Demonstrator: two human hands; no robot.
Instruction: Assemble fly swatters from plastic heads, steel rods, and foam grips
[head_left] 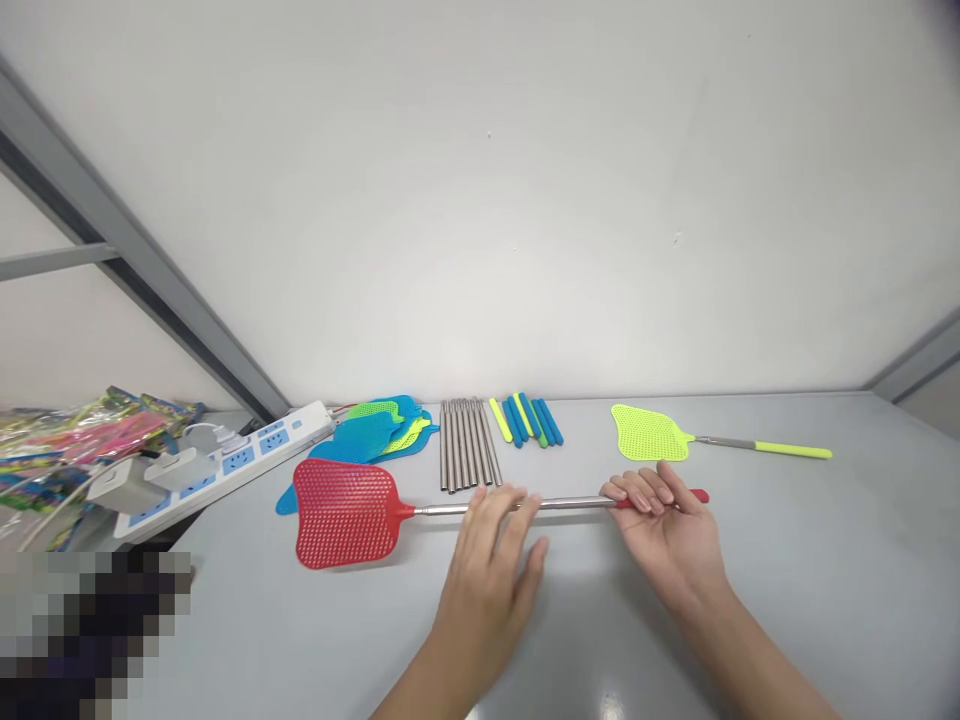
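A red fly swatter [347, 514] lies crosswise in front of me, its mesh head to the left and its metal rod extended to the right. My right hand [671, 535], palm turned up, has its fingers wrapped round the red handle. Fingers of my left hand [487, 565] reach over the middle of the rod, thumb apart; whether they touch it I cannot tell. Behind the rod are a row of metal telescopic rods [465, 445] and several blue, green and yellow handle sleeves [534, 420]. A yellow-green fly swatter [652, 435] rests at the right.
Blue and green swatter heads [360, 438] are piled behind the red one. A white power strip [247, 460] with plugged-in adapters runs along the left edge, beside a heap of colourful plastic packages [90, 450]. The grey table [825, 560] meets a pale wall behind.
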